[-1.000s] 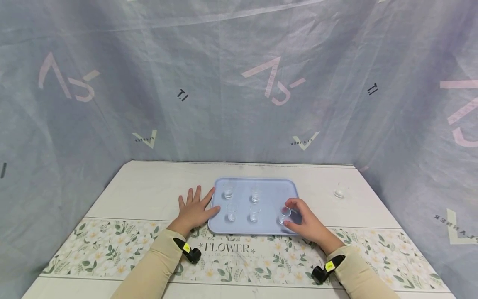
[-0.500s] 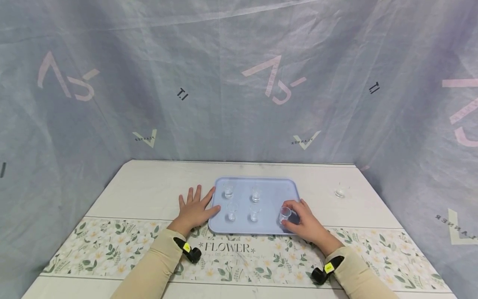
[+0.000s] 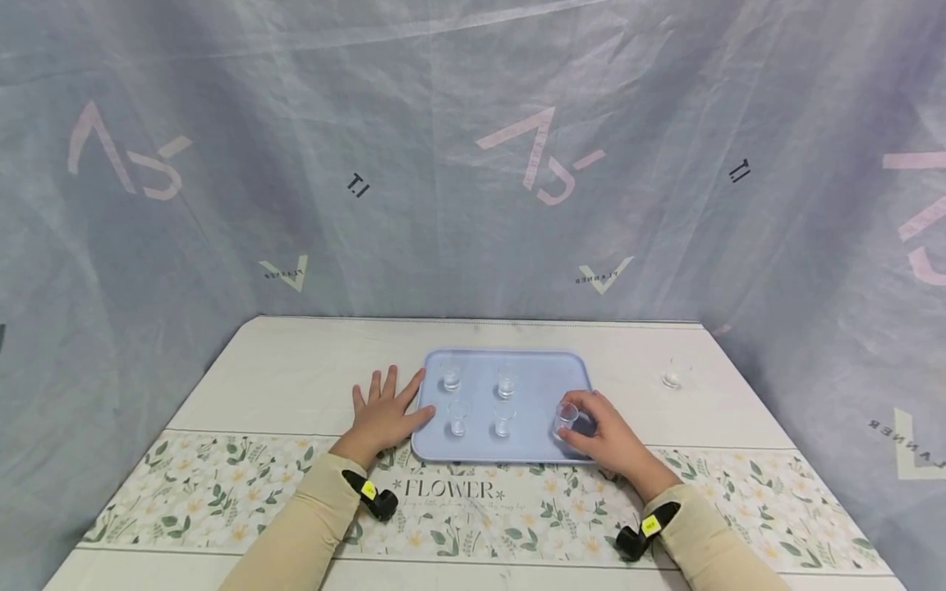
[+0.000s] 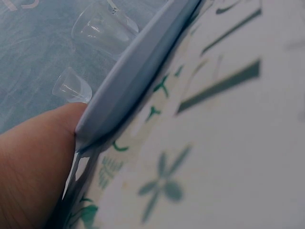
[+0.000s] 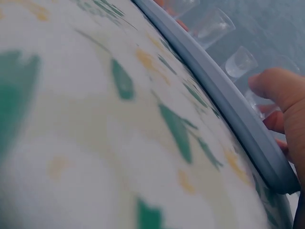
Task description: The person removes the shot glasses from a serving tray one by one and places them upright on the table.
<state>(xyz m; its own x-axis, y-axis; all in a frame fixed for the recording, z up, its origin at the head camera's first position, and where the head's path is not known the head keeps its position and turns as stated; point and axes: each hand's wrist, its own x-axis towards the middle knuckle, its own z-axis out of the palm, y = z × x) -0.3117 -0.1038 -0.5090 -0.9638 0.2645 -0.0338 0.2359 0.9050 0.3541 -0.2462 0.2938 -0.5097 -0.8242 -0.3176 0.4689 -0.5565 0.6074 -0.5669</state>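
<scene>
My right hand [image 3: 608, 432] holds a small clear shot glass [image 3: 565, 419] between thumb and fingers at the front right of a light blue tray [image 3: 480, 451]. In the right wrist view the thumb [image 5: 276, 86] lies against this glass, close over the tray rim. My left hand [image 3: 384, 419] is spread flat at the tray's left edge, with the thumb over the rim. Two shot glasses stand in the back row, a left one [image 3: 452, 377] and a middle one [image 3: 506, 383]. In front of them stand another left glass [image 3: 458, 420] and another middle glass [image 3: 504, 420].
Another clear glass [image 3: 672, 376] stands on the white table to the right of the tray. A floral strip [image 3: 296, 501] with the word FLOWER runs along the front of the table. Grey-blue curtains [image 3: 443, 246] enclose the back and sides.
My right hand and the shot glass in it have shifted slightly, first left and then a little back and away. The left hand, tray and other glasses stay in place.
</scene>
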